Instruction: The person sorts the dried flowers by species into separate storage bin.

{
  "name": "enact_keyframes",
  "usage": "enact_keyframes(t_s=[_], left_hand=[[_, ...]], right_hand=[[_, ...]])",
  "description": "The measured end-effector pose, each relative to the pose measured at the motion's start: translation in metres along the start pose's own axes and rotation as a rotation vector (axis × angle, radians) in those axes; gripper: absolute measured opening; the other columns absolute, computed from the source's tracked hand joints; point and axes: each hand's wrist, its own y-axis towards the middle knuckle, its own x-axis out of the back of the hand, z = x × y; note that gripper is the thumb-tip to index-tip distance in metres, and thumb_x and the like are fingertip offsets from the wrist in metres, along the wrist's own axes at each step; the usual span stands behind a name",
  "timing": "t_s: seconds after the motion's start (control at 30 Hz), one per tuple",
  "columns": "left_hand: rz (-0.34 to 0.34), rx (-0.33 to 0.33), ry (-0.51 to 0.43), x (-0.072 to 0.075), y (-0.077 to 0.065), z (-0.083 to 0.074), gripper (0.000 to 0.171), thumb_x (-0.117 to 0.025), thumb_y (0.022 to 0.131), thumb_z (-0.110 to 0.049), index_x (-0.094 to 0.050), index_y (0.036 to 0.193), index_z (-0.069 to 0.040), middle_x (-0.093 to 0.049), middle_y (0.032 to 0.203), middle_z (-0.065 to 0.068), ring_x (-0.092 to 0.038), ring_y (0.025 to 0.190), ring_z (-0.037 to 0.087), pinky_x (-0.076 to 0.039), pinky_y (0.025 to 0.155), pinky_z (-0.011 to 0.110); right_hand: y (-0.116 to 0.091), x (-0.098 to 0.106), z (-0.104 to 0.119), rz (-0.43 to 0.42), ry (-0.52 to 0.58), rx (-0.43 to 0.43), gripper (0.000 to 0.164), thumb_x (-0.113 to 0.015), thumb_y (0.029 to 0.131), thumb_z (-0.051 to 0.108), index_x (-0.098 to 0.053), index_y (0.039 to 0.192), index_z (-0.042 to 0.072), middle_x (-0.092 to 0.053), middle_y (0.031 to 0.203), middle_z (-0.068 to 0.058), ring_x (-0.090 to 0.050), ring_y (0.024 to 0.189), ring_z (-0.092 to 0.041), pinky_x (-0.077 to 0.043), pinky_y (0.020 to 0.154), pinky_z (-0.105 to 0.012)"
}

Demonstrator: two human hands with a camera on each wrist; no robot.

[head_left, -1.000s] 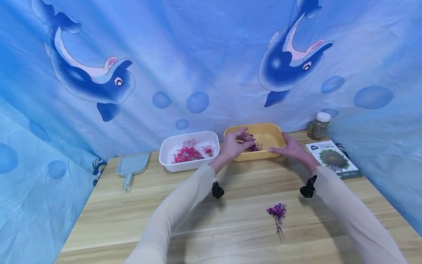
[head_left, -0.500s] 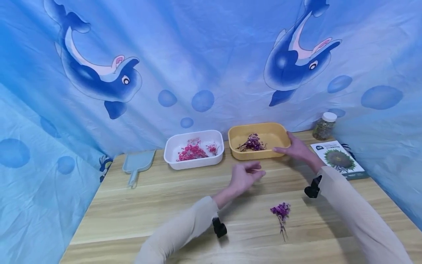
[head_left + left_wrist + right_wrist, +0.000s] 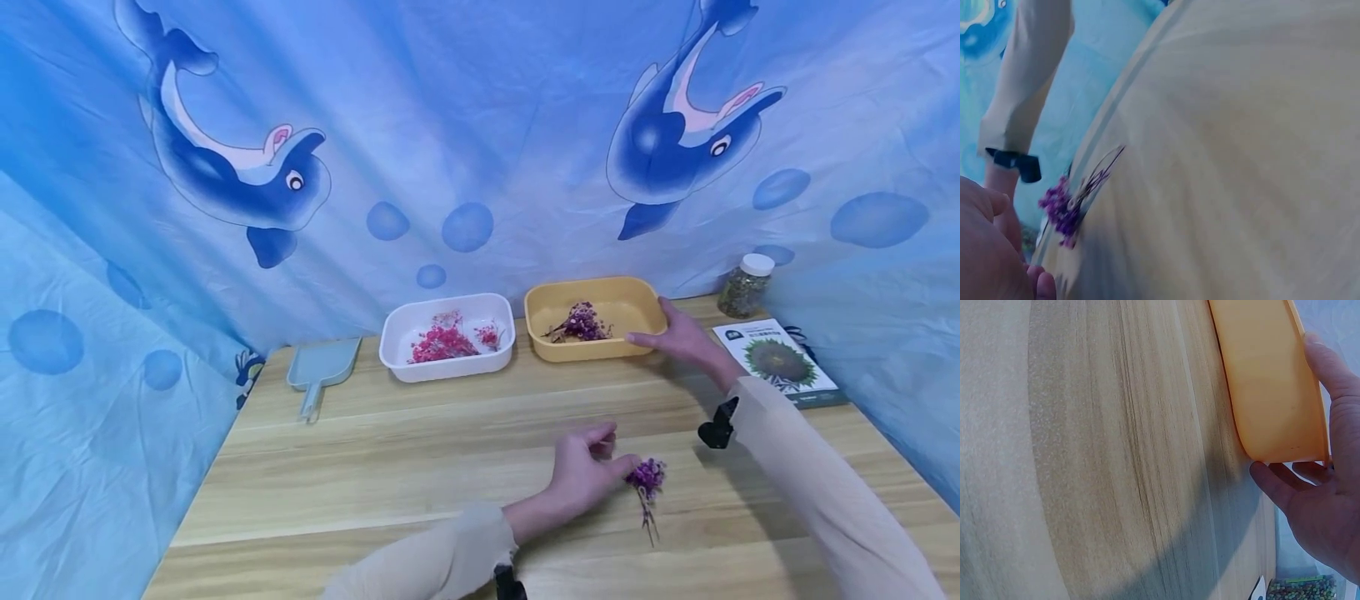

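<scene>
On the wooden table a small bunch of purple dried flowers (image 3: 649, 478) lies with its tied stems pointing toward the front edge. My left hand (image 3: 583, 473) is just left of it, fingers loosely bent and apart, thumb tip at the blossoms. The left wrist view shows the bunch (image 3: 1066, 209) outside that hand's grasp. At the back, my right hand (image 3: 688, 340) holds the right end of a yellow plastic tub (image 3: 592, 352). In the right wrist view the thumb lies over the rim and fingers wrap the end wall. More purple dried flowers (image 3: 582, 323) lie in the tub.
Left of the tub stands a white tub (image 3: 450, 368) with pink dried flowers (image 3: 444, 342). A light blue dustpan (image 3: 324, 364) lies farther left. At the back right are a white-lidded jar (image 3: 743, 287) and a flat packet with a plant picture (image 3: 780, 363). A dolphin-print curtain (image 3: 480, 125) hangs behind.
My left hand has come out of the yellow tub and moved toward the front, down to the purple bunch on the table. The right hand keeps holding the tub.
</scene>
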Motion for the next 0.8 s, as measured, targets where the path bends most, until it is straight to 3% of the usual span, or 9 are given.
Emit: enact_keyframes(t_s=[0.33, 0.5, 0.8], left_hand=[[0.001, -0.031, 0.157, -0.009, -0.024, 0.002, 0.067, -0.089, 0.072, -0.017, -0.063, 0.128, 0.007, -0.059, 0.095, -0.002, -0.054, 0.084, 0.004, -0.05, 0.078, 0.019], [0.019, 0.003, 0.216, -0.014, -0.031, 0.001, 0.075, -0.089, 0.072, -0.021, -0.058, 0.136, 0.004, -0.051, 0.1, -0.006, -0.048, 0.086, 0.003, -0.045, 0.078, 0.017], [0.019, -0.026, 0.271, -0.023, -0.037, 0.006, 0.075, -0.088, 0.071, -0.023, -0.059, 0.135, 0.002, -0.049, 0.107, -0.009, -0.048, 0.09, 0.003, -0.044, 0.082, 0.017]], right_hand=[[0.0, 0.001, 0.0, 0.012, -0.003, -0.001, 0.124, -0.069, 0.086, 0.062, 0.01, 0.156, -0.002, -0.018, 0.151, -0.044, -0.029, 0.133, -0.059, -0.027, 0.109, -0.066], [0.002, 0.001, -0.002, 0.008, -0.012, -0.013, 0.126, -0.069, 0.084, 0.065, 0.011, 0.157, 0.001, -0.019, 0.15, -0.044, -0.029, 0.133, -0.06, -0.026, 0.108, -0.068], [0.002, 0.0, -0.002, 0.009, -0.004, -0.021, 0.125, -0.07, 0.084, 0.064, 0.01, 0.157, 0.001, -0.017, 0.152, -0.043, -0.026, 0.135, -0.06, -0.024, 0.109, -0.067]])
